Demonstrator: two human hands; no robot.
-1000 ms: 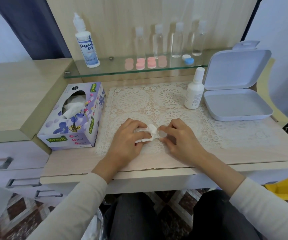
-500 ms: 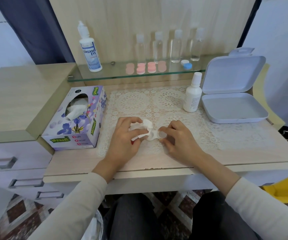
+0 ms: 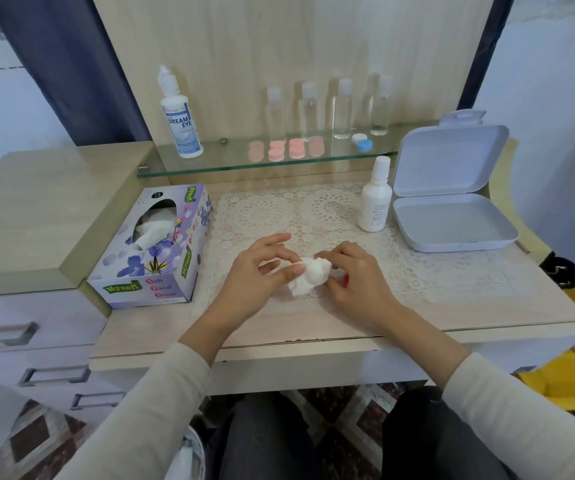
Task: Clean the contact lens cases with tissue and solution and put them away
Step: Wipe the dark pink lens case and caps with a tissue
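Since 0.5 s ago we'd bunched the tissue (image 3: 310, 273) over the case (now hidden), L hand (image 3: 255, 271) & R hand (image 3: 352, 275) both pinching it, so wipe prob. mid-step.

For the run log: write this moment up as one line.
left hand pinches crumpled white tissue | right hand grips it too | both over cream lace mat | pale grey hinged plastic box open
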